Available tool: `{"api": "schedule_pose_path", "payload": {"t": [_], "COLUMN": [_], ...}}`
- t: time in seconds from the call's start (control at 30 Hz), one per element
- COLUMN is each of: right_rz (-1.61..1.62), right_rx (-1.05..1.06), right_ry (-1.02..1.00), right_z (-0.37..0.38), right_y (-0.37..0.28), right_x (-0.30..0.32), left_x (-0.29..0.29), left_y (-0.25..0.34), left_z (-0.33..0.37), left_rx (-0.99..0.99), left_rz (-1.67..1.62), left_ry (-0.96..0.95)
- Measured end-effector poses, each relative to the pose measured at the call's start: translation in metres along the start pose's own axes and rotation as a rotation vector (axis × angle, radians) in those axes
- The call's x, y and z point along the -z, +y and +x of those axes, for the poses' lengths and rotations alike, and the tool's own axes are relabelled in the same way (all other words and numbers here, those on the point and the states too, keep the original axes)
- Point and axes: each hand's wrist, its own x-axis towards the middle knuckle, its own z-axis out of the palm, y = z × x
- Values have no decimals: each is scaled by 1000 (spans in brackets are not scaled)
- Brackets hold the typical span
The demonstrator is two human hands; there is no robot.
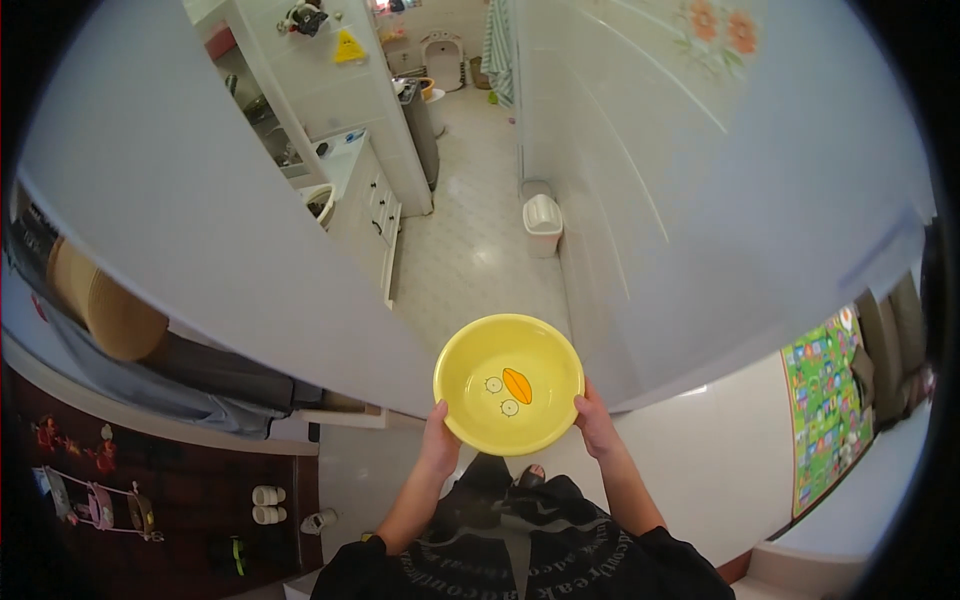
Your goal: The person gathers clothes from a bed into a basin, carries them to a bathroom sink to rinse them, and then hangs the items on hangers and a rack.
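A round yellow washbasin (470, 372) is held out in front of my body, its open top facing me. On its inside bottom is a cartoon face with an orange beak and two eyes; nothing else shows inside. My left hand (440, 437) grips the rim at the lower left, thumb on top. At the right edge my right hand (593, 418) grips the rim the same way. The fingers of both hands are mostly hidden under the basin.
Ahead, between white walls, a tiled passage (478, 230) runs back. A white lidded bin (543, 220) stands along its right wall, a white drawer cabinet (372, 200) on the left. Shoes (268, 505) lie on the dark floor at lower left; a colourful play mat (825, 400) lies at right.
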Motion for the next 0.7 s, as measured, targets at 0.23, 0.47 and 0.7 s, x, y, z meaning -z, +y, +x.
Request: {"api": "schedule_pose_path", "payload": {"t": [0.23, 0.47, 0.7], "right_rz": [-25, -82, -86], "right_rx": [25, -12, -54], "right_ry": [1, -77, -158], "right_z": [159, 303, 449], "right_y": [-43, -120, -162], "right_x": [7, 5, 0], "left_x": [-19, -52, -62], "left_y": [36, 101, 150], "left_z": [138, 262, 373], "left_rx": [-56, -33, -80], "left_rz": [-103, -174, -152], "left_ry": [77, 164, 221]}}
